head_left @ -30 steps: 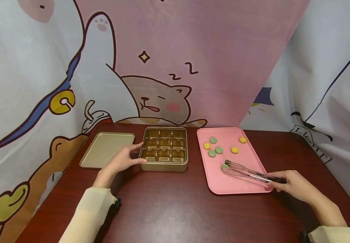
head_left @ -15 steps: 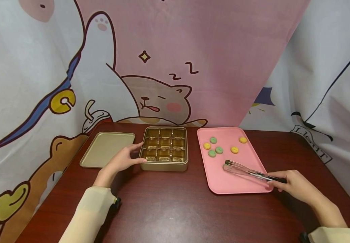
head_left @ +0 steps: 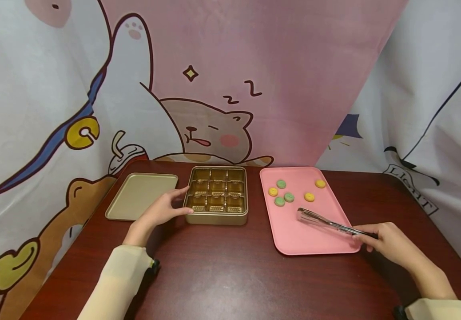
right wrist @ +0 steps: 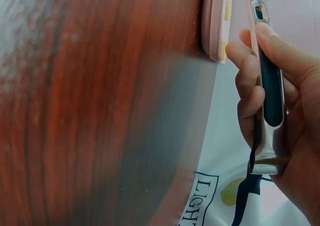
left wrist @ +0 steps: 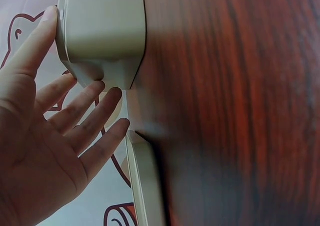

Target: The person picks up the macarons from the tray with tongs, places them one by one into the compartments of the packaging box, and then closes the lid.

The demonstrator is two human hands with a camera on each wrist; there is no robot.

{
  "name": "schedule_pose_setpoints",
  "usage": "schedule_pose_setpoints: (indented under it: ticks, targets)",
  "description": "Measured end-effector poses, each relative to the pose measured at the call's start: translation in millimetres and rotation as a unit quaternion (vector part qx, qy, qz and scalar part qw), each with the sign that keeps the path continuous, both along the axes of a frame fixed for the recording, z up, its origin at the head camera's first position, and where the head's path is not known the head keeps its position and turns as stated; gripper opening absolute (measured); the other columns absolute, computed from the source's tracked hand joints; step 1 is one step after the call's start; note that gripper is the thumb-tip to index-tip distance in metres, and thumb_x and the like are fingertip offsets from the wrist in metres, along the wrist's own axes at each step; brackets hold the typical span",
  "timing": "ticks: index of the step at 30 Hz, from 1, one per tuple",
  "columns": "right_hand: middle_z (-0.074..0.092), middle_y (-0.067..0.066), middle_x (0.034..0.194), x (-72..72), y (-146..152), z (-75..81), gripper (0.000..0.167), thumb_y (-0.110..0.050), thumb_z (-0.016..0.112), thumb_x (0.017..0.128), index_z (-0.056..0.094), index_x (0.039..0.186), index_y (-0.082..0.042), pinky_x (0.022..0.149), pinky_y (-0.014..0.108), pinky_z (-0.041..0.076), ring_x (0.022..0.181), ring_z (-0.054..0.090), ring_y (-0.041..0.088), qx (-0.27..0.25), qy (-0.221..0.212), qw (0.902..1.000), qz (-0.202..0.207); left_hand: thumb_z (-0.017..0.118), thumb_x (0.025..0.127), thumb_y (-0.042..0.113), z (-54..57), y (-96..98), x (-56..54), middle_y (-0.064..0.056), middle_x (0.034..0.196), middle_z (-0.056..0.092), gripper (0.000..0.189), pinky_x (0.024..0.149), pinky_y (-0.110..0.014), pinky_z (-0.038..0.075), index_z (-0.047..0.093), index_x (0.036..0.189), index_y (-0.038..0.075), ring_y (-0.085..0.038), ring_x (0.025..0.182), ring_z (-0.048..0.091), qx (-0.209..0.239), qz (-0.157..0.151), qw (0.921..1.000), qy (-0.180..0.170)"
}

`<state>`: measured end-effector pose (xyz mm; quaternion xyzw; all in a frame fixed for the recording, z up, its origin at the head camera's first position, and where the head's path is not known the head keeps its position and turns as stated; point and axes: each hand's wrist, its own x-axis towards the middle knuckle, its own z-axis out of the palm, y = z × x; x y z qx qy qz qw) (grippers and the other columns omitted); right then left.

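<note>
My right hand (head_left: 382, 238) grips a pair of metal tongs (right wrist: 272, 85) with dark handle inserts. The tongs' tips are close together over the pink tray (head_left: 294, 242), and the green disc that was by them is hidden from view. Three green discs (head_left: 289, 197) and three yellow discs (head_left: 309, 197) lie farther back on this tray. My left hand (head_left: 162, 211) touches the left side of a gold tin box (head_left: 216, 218), thumb at the front rim and fingers spread along the wall. Inside the box is a gold divided insert (head_left: 217, 189) with bare compartments.
A flat gold lid (head_left: 142, 193) lies left of the box, partly behind my left hand. Brown table (head_left: 230, 271) shows between box and tray and along the front. A printed cloth (head_left: 294, 89) hangs right behind the table's back edge.
The tongs' tips have drawn together over the near green disc, which has gone out of sight, and have shifted slightly up and right. My left hand stays still on the box.
</note>
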<state>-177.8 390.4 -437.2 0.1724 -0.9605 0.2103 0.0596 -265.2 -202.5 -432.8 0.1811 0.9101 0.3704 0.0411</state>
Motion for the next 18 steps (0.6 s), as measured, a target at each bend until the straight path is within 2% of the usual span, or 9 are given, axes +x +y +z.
schedule_pose_setpoints:
  ticks: [5,18]
  targets:
    - [0.052,-0.018,0.054,0.6,-1.6,3.3,0.021,-0.010,0.076,0.085,0.077,0.105,-0.003,0.044,0.019,0.033,0.053,0.045,-0.007,0.002,0.000,1.0000,-0.005,0.078,0.086,0.031,-0.3,0.2,-0.2,-0.024,0.152,0.045,0.080,0.107,-0.057,0.043,0.041,0.152,0.004,-0.043,0.132,0.053,0.004,-0.004,1.0000,0.001]
    - [0.050,-0.018,0.053,0.8,-9.3,5.0,0.018,-0.009,0.075,0.086,0.078,0.103,-0.005,0.044,0.016,0.032,0.052,0.042,-0.008,-0.017,0.034,0.9992,0.009,0.078,0.087,0.030,-2.9,-1.5,-0.9,-0.025,0.152,0.045,0.079,0.105,-0.057,0.045,0.040,0.152,0.005,-0.044,0.131,0.053,0.010,-0.006,0.9999,0.005]
